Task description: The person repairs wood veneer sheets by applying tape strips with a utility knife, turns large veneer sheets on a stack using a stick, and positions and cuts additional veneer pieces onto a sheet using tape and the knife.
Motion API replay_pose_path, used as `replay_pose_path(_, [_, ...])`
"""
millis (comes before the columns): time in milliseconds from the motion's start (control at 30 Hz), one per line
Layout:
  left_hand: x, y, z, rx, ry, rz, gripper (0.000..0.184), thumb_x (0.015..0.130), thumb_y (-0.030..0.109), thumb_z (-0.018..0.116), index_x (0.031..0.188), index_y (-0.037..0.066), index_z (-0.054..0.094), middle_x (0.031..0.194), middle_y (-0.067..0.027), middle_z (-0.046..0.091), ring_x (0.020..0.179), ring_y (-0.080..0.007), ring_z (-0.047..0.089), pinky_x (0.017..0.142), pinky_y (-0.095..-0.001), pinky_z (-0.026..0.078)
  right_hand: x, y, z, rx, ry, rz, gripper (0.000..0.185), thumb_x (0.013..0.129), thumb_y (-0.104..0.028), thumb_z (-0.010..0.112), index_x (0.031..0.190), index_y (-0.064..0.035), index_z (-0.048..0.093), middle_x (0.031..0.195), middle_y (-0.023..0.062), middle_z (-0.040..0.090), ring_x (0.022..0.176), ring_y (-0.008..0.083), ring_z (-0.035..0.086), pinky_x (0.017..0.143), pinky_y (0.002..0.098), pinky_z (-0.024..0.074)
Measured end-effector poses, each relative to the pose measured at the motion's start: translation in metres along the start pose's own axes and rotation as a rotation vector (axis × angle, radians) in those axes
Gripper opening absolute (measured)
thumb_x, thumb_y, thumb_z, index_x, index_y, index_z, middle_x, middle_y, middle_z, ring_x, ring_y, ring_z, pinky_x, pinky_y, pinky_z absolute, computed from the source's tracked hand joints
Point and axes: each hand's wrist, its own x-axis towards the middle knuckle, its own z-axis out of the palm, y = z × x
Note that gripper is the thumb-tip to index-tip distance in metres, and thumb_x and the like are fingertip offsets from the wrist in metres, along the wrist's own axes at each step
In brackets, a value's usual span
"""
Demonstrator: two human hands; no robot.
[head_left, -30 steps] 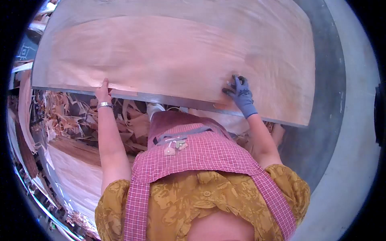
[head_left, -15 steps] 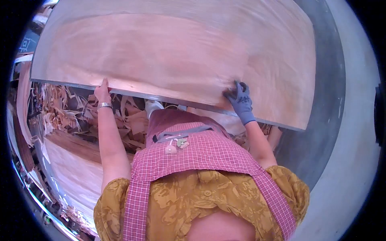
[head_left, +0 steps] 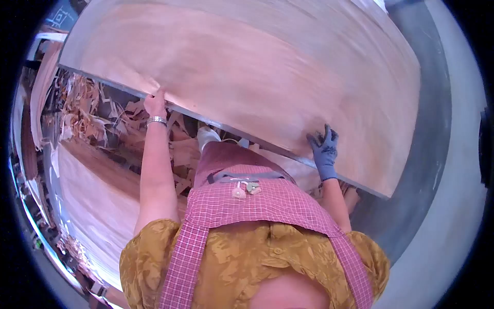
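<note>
A large reddish sheet of wood veneer (head_left: pixel 247 67) covers a wide board or tabletop with a metal-looking front edge (head_left: pixel 206 122). My bare left hand (head_left: pixel 156 104), with a metal band at the wrist, grips the sheet's near edge towards the left. There the veneer is slightly creased and lifted beside the thumb; the fingers under it are mostly hidden. In a blue-grey glove with dark fingertips, my right hand (head_left: pixel 325 152) rests on the veneer near the front edge at the right, fingers apart.
Torn veneer scraps (head_left: pixel 82 103) lie in a heap below the board at left. Another pale stack of sheets (head_left: pixel 98 201) stands lower left. My shoe (head_left: pixel 207 136) is under the front edge. Grey floor (head_left: pixel 437 206) runs along the right.
The view has turned, so the board's front edge slants more steeply down to the right. Both hands appear further right; the left keeps to the edge and the right stays on the veneer.
</note>
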Motion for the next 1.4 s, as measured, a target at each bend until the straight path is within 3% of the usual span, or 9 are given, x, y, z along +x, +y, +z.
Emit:
replay_pose_path(233, [-0.050,0.043,0.008,0.645,0.396,0.216,0.059,0.066,0.040,0.084,0.101,0.001,0.057,0.099,-0.0153,0.059,0.095,-0.0302,0.059,0.082,-0.0445,0.046,0.034,-0.045,0.013,-0.061,-0.084,-0.153,0.070,0.078,-0.032,0.080,0.133,-0.0031,0.047,0.126,0.0196,0.047,0.107,0.0315,0.060,0.084,0.0385,0.0525])
replay_pose_path(367, [-0.046,0.040,0.001,0.875,0.346,0.833,0.040,0.079,0.029,0.073,0.110,0.010,0.058,0.103,-0.0095,0.058,0.105,-0.0264,0.056,0.090,-0.0431,0.040,0.048,-0.078,0.018,0.130,-0.061,-0.217,0.051,0.077,-0.020,0.077,0.120,-0.0025,0.054,0.116,0.0192,0.054,0.109,0.0360,0.052,0.090,0.0424,0.0477])
replay_pose_path(467, [-0.026,0.026,-0.003,0.702,0.120,0.733,0.046,0.080,0.027,0.070,0.121,0.010,0.055,0.119,-0.0089,0.058,0.115,-0.0292,0.052,0.096,-0.0459,0.037,0.079,-0.108,0.044,-0.082,-0.069,-0.586,0.033,0.084,-0.004,0.061,0.116,-0.0029,0.056,0.113,0.0211,0.054,0.112,0.0398,0.049,0.093,0.0442,0.0454])
replay_pose_path(533, [-0.029,0.023,-0.012,0.606,0.109,0.704,0.057,0.079,0.032,0.071,0.128,0.009,0.051,0.125,-0.0113,0.056,0.119,-0.0299,0.049,0.100,-0.0467,0.034,0.088,-0.178,0.067,-0.051,-0.090,-0.869,0.028,0.089,-0.008,0.058,0.116,-0.0037,0.056,0.109,0.0212,0.056,0.110,0.0391,0.051,0.090,0.0450,0.0470])
replay_pose_path(600, [-0.051,0.024,-0.025,0.603,0.151,0.737,0.071,0.078,0.040,0.072,0.135,0.007,0.046,0.130,-0.0138,0.053,0.125,-0.0304,0.046,0.106,-0.0469,0.031,0.088,-0.256,0.074,-0.096,-0.513,-0.775,0.026,0.093,-0.017,0.054,0.117,-0.0062,0.055,0.106,0.0189,0.058,0.105,0.0365,0.056,0.084,0.0467,0.0490])
replay_pose_path(833, [-0.076,0.024,-0.040,0.716,0.013,0.766,0.102,0.069,0.059,0.074,0.144,0.004,0.033,0.141,-0.0148,0.045,0.132,-0.0309,0.040,0.113,-0.0475,0.024,0.113,-0.382,0.196,-0.543,-0.493,-1.525,0.020,0.091,-0.028,0.056,0.108,-0.0170,0.058,0.093,0.0095,0.065,0.085,0.0285,0.068,0.070,0.0429,0.0536])
replay_pose_path(1100, [-0.081,0.049,-0.018,0.838,-0.080,0.529,0.108,0.062,0.049,0.083,0.147,0.009,0.029,0.132,-0.0091,0.048,0.124,-0.0267,0.043,0.109,-0.0480,0.026,0.124,-0.423,0.219,-0.954,-0.772,-1.708,0.021,0.093,-0.024,0.052,0.113,-0.0177,0.056,0.089,0.0079,0.068,0.077,0.0285,0.070,0.058,0.0454,0.0548])
replay_pose_path(1333, [-0.087,0.043,0.015,0.969,0.008,0.515,0.112,0.063,0.041,0.084,0.151,0.010,0.022,0.133,-0.0102,0.046,0.126,-0.0291,0.041,0.109,-0.0513,0.027,0.162,-0.403,0.206,-0.929,-0.822,-1.596,0.018,0.090,-0.021,0.054,0.107,-0.0136,0.057,0.085,0.0073,0.070,0.077,0.0274,0.071,0.058,0.0443,0.0535])
replay_pose_path(1400, [-0.091,0.052,0.029,0.806,-0.066,0.609,0.114,0.062,0.040,0.085,0.152,0.013,0.021,0.138,-0.0110,0.043,0.129,-0.0301,0.040,0.109,-0.0499,0.030,0.173,-0.399,0.211,-0.942,-0.784,-1.792,0.018,0.090,-0.020,0.054,0.106,-0.0128,0.055,0.086,0.0089,0.069,0.077,0.0283,0.071,0.058,0.0455,0.0529])
